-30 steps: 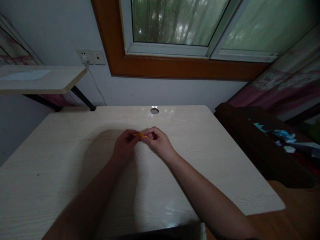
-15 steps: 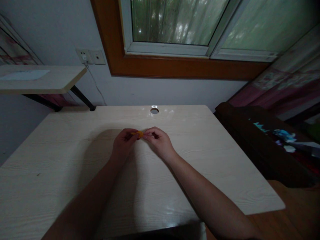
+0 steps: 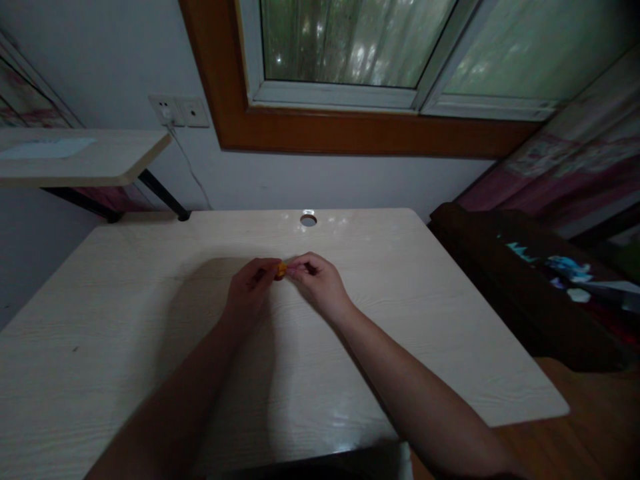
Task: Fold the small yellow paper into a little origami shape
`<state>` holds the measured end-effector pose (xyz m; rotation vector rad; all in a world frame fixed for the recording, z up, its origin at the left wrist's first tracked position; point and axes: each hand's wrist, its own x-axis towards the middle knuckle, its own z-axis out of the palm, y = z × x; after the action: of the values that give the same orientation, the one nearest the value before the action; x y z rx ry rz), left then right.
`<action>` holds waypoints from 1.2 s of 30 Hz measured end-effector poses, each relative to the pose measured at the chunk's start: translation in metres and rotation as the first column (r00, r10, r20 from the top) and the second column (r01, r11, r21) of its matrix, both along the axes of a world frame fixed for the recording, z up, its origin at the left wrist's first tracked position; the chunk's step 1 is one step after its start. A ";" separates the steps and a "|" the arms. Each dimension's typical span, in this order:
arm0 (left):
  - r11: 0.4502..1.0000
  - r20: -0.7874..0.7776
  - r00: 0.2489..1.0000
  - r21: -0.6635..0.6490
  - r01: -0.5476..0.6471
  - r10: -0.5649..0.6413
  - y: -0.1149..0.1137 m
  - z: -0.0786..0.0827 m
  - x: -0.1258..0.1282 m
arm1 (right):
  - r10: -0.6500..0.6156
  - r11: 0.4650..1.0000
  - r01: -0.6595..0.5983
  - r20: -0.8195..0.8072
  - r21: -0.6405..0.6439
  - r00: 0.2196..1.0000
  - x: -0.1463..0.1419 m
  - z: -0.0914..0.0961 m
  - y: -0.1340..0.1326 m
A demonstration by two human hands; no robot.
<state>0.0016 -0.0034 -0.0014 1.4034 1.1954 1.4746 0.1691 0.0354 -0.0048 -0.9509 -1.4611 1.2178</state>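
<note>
A small orange-yellow thing (image 3: 281, 269) sits between my fingertips, over the far middle of the desk; it is too small to tell its kind. My left hand (image 3: 251, 283) pinches it from the left with thumb and forefinger. From the other side, the thumb and fingertips of my right hand (image 3: 317, 277) also close on it. The fingertips of both hands nearly meet and cover part of the thing. Both forearms reach forward over the pale wood-grain desk (image 3: 320, 373).
A round cable hole (image 3: 309, 220) lies near the desk's back edge. To the left stands a raised shelf (image 3: 115, 157) on black legs, with a paper (image 3: 47, 148) on it. Dark furniture (image 3: 510, 280) with scattered items is beyond the right edge.
My left fingertips have shifted slightly right, and less of the orange thing shows above the left thumb. The right hand has hardly moved.
</note>
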 end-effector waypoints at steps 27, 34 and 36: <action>0.998 0.118 0.991 -0.037 -0.057 0.061 0.005 -0.002 0.002 | 0.068 0.992 -0.082 -0.144 -0.094 0.987 -0.004 0.002 -0.002; 0.999 0.089 0.995 -0.029 -0.046 0.048 0.004 -0.002 0.002 | 0.050 0.991 -0.070 -0.176 -0.110 0.983 -0.004 0.004 -0.002; 0.998 0.077 0.996 -0.030 -0.047 0.050 0.004 -0.002 0.002 | 0.034 0.993 -0.054 -0.180 -0.107 0.983 -0.004 0.004 -0.002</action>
<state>0.0036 0.0003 -0.0037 1.2943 1.2043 1.5261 0.1650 0.0336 -0.0008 -0.8627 -1.2900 1.3926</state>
